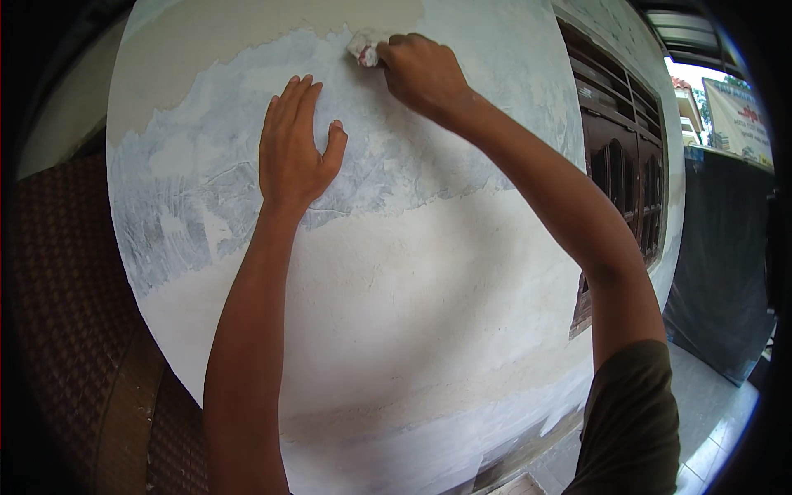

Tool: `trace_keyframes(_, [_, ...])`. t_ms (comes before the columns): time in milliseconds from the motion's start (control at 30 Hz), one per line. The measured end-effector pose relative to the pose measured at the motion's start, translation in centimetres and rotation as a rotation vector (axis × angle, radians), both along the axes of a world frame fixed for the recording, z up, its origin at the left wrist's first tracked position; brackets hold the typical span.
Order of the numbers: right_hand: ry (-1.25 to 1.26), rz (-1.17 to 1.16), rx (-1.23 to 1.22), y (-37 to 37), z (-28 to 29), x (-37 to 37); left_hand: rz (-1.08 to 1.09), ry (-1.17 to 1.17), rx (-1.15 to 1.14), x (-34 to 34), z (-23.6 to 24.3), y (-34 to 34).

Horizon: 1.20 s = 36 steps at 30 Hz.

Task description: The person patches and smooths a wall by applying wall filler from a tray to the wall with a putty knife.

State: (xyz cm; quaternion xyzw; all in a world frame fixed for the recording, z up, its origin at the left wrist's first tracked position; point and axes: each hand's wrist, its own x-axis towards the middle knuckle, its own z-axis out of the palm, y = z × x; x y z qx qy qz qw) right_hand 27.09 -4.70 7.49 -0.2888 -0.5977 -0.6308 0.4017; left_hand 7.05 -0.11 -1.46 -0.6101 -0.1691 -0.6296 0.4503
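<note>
My left hand [299, 153] is open, its palm toward the wall [388, 289] and its fingers pointing up; it seems to rest flat there. Higher up and to the right, my right hand [425, 74] is closed around a small whitish piece [364, 51] with red marks. The piece sticks out to the left of the fist against the wall; its exact kind is hard to make out. Around both hands the wall carries a patchy grey-white coat [206, 194], with a beige area above and a paler band below.
At the right, a dark brown wooden window [623, 148] with louvres is set into the wall. Beyond it hang a dark sheet [718, 256] and a printed banner [737, 120]. A brown woven panel [62, 313] stands at the left. Pale floor tiles [709, 421] lie lower right.
</note>
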Motion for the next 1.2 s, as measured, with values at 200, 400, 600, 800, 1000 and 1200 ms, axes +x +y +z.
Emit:
trace_keyframes(200, [-0.029,0.180,0.244,-1.3,6.9,1.2,0.008,0.007,0.022,1.1,0.4,-0.3])
trace_keyframes(400, [-0.046,-0.015,0.145,1.0,9.1,0.9,-0.004,0.008,0.020,1.0,0.4,0.1])
trace_keyframes(600, [-0.134,0.148,0.021,-2.6,0.0,-3.2,-0.023,0.009,0.019,0.2,0.1,-0.1])
trace_keyframes(800, [0.235,0.070,0.033,-1.1,11.4,-0.7,-0.027,0.009,0.034,1.3,0.4,-0.1])
trace_keyframes(1000, [-0.114,0.022,0.058,0.5,3.1,-4.4,-0.010,-0.106,0.032,-0.1,0.1,0.5])
trace_keyframes(1200, [0.091,0.132,0.105,-0.8,7.8,-2.1,0.013,-0.098,0.069,0.9,0.5,0.2])
